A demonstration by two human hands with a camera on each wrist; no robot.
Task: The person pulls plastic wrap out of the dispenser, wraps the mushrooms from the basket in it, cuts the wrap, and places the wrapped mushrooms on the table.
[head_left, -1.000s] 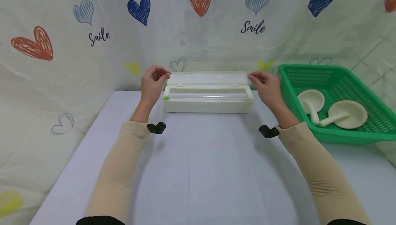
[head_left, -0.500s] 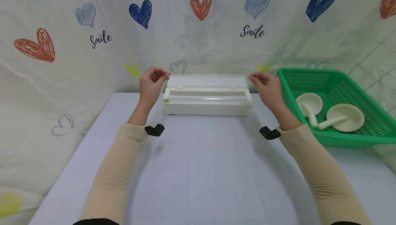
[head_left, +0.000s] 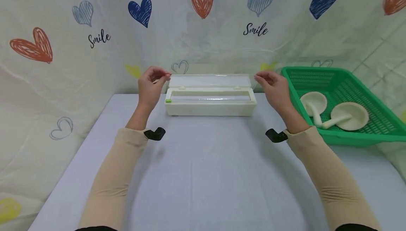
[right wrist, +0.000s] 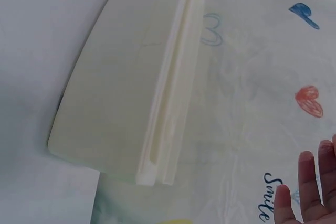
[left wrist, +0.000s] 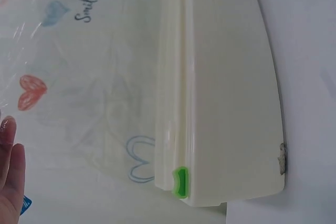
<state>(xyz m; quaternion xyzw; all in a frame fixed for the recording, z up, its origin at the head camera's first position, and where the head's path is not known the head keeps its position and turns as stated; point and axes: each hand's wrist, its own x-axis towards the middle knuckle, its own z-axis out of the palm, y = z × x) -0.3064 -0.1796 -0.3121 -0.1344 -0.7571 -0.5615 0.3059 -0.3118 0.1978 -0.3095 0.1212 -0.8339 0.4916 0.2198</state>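
Note:
A long white cling film dispenser (head_left: pixel 210 109) stands at the far side of the table, its lid (head_left: pixel 209 80) raised and a film roll (head_left: pixel 212 98) showing inside. A small green slider (left wrist: pixel 181 182) sits at its left end. My left hand (head_left: pixel 149 86) pinches the film at the dispenser's upper left, thumb against fingertips. My right hand (head_left: pixel 273 87) pinches at the upper right, level with the left. Clear cling film (left wrist: pixel 20 35) shows as shiny streaks by the left fingers (left wrist: pixel 7 132). In the right wrist view, the right fingers (right wrist: pixel 310 182) show beside the dispenser.
A green plastic basket (head_left: pixel 364 140) stands on the right, close to the right forearm. Inside lie two off-white, round, long-handled pieces like ladles (head_left: pixel 350 116). A white cloth (head_left: pixel 203 174) covers the table, and a heart-patterned sheet (head_left: pixel 177 40) hangs behind.
The view has shifted slightly. My two hands have drawn a little farther apart, at about the same height over the raised lid. The dispenser and basket keep their places.

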